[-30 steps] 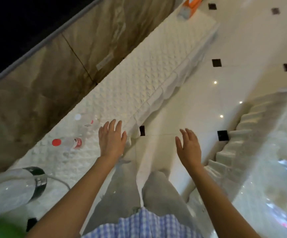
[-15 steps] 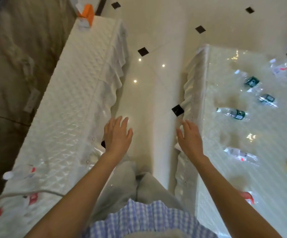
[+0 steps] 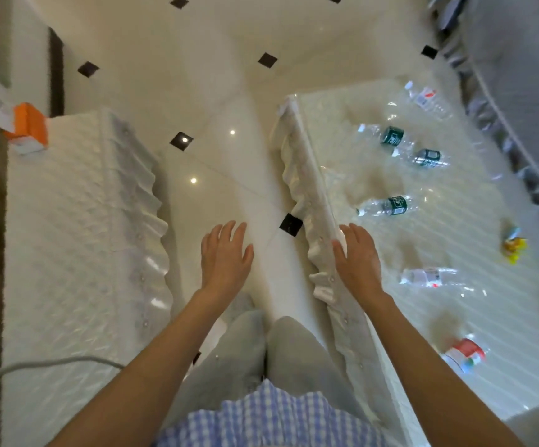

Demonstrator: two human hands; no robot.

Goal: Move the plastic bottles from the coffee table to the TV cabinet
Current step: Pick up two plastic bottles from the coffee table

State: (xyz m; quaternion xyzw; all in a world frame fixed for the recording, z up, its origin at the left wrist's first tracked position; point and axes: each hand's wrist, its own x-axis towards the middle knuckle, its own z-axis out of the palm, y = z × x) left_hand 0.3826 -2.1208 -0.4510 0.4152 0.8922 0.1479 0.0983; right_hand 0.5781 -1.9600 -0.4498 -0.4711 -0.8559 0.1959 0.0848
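Several clear plastic bottles lie on the glossy coffee table [image 3: 390, 366] at right: a green-labelled one [image 3: 386, 206] nearest my right hand, two more green-labelled ones [image 3: 390, 138] [image 3: 427, 158] farther back, a white-labelled one [image 3: 424, 277], a red-and-white-labelled one [image 3: 423, 98] at the far end and a red-labelled one [image 3: 465, 351] close by. My right hand [image 3: 356, 256] hovers with straight fingers over the table's near edge, holding nothing. My left hand [image 3: 226, 256] hangs flat over the floor gap, empty. The TV cabinet [image 3: 68, 253], under a white quilted cover, runs along the left.
An orange-and-white box [image 3: 24, 129] stands at the cabinet's far end, and a grey cable [image 3: 45, 364] crosses its near part. A yellow wrapper [image 3: 513, 246] lies on the coffee table's right side. Tiled floor [image 3: 229, 175] separates the two pieces. A grey sofa [image 3: 519, 91] borders the table at right.
The view has swung right from the cabinet toward the coffee table. The bottles set on the cabinet have left the frame. Both hands stay empty and spread.
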